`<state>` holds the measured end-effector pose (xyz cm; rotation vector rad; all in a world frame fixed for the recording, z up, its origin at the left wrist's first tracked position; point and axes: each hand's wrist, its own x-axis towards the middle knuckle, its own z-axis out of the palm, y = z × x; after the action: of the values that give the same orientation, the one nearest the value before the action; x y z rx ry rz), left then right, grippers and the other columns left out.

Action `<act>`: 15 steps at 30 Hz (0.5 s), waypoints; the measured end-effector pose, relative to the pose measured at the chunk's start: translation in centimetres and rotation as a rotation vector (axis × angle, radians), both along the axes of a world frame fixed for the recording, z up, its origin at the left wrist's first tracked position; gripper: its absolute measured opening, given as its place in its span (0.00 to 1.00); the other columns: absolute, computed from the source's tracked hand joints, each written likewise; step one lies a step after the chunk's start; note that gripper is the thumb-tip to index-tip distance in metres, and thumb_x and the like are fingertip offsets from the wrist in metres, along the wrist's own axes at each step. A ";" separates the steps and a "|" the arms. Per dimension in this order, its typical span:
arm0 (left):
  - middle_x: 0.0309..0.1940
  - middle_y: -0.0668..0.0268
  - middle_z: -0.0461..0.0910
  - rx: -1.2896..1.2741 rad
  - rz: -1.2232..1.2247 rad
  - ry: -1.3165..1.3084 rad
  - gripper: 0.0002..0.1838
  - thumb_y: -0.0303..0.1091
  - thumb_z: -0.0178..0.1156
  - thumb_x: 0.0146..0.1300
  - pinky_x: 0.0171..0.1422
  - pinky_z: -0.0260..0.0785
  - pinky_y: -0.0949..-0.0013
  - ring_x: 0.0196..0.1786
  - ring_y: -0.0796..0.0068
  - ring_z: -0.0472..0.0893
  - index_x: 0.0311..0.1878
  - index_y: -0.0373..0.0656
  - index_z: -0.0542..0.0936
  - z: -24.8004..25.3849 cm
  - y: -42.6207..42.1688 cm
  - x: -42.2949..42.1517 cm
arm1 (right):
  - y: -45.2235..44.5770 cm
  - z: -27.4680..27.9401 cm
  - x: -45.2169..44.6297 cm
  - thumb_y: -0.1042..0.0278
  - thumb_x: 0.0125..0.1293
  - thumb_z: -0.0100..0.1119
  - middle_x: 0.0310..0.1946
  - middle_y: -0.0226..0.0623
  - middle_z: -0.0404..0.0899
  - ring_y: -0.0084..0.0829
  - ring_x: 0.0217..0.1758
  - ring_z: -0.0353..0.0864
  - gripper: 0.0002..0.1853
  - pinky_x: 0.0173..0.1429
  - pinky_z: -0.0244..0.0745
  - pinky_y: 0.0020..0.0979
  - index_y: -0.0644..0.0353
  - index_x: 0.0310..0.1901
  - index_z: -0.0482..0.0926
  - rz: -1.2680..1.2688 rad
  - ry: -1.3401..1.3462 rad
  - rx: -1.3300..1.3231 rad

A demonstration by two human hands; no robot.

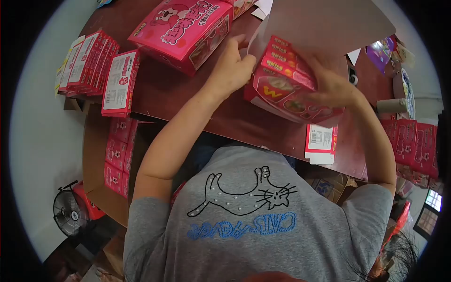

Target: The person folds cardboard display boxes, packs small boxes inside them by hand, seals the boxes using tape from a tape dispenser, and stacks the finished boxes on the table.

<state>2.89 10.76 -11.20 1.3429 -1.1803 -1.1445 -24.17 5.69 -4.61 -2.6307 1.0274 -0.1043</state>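
Observation:
An open pink display box (293, 101) stands tilted on the table in front of me, its pale grey lid (329, 21) raised. Inside is a row of small pink-and-red packs (282, 58). My left hand (235, 70) is closed on the box's left edge, near the foot of the lid. At the right side, my right hand (333, 87) is curled over the box wall, its thumb low on the front and its other fingers by the packs. Motion blurs this hand a little, and its fingertips are partly hidden.
A closed pink box (183, 30) stands at the back left. Stacked flat pink cartons (89, 63) fill the table's left corner. A small carton (321, 141) lies at the front edge. Pink packages (413, 145) are at far right; a fan (70, 211) stands below left.

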 end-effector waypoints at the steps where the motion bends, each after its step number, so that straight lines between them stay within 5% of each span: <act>1: 0.67 0.45 0.74 -0.046 0.010 -0.055 0.33 0.30 0.56 0.66 0.64 0.75 0.61 0.60 0.60 0.82 0.73 0.28 0.64 -1.7 0.0 -0.1 | 0.7 -1.0 0.8 0.48 0.50 0.80 0.74 0.59 0.63 0.60 0.78 0.61 0.61 0.80 0.57 0.55 0.47 0.83 0.52 -0.026 0.116 0.057; 2: 0.66 0.45 0.75 -0.218 0.051 -0.099 0.32 0.33 0.60 0.68 0.57 0.78 0.63 0.49 0.64 0.85 0.72 0.28 0.65 -3.9 0.1 -0.2 | 1.7 -2.7 1.2 0.36 0.51 0.77 0.74 0.59 0.62 0.60 0.78 0.60 0.63 0.79 0.55 0.60 0.48 0.84 0.52 -0.019 0.081 -0.045; 4: 0.69 0.52 0.73 -0.131 0.017 0.007 0.32 0.34 0.60 0.75 0.40 0.78 0.73 0.41 0.76 0.85 0.76 0.34 0.62 -2.5 2.0 -0.6 | 4.1 -3.1 1.7 0.28 0.52 0.71 0.76 0.60 0.60 0.61 0.79 0.58 0.63 0.80 0.53 0.62 0.50 0.84 0.51 -0.021 0.138 -0.111; 7: 0.64 0.55 0.76 -0.073 -0.012 0.222 0.26 0.34 0.59 0.78 0.43 0.76 0.77 0.41 0.79 0.85 0.73 0.33 0.65 -1.1 4.6 -0.1 | 5.2 -4.3 1.8 0.10 0.55 0.50 0.79 0.64 0.53 0.62 0.81 0.53 0.68 0.81 0.44 0.65 0.60 0.83 0.48 -0.012 0.162 -0.275; 10: 0.62 0.51 0.75 -0.498 0.229 0.093 0.23 0.34 0.65 0.73 0.45 0.75 0.72 0.36 0.75 0.82 0.65 0.35 0.72 -0.4 7.3 3.2 | 4.7 -4.1 1.6 0.11 0.62 0.38 0.83 0.63 0.44 0.60 0.86 0.43 0.66 0.84 0.33 0.64 0.65 0.84 0.43 0.036 0.279 -0.316; 13: 0.67 0.52 0.70 -0.626 0.569 -0.098 0.23 0.31 0.64 0.72 0.59 0.74 0.64 0.58 0.69 0.78 0.66 0.35 0.72 -0.5 8.7 13.0 | 3.6 -0.6 6.0 0.14 0.67 0.35 0.84 0.61 0.40 0.59 0.88 0.38 0.62 0.85 0.29 0.63 0.64 0.84 0.41 0.143 0.168 -0.275; 15: 0.68 0.52 0.70 -0.512 0.904 -0.103 0.25 0.34 0.64 0.74 0.59 0.74 0.62 0.59 0.70 0.77 0.67 0.32 0.70 -0.1 9.1 21.2 | 2.1 2.1 11.8 0.13 0.66 0.38 0.83 0.64 0.44 0.61 0.87 0.43 0.62 0.84 0.35 0.63 0.65 0.83 0.48 0.228 0.026 -0.256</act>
<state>24.12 19.83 -11.31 1.3008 -0.7061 -0.1131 -12.35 7.77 -2.46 -2.9684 0.7569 -0.1599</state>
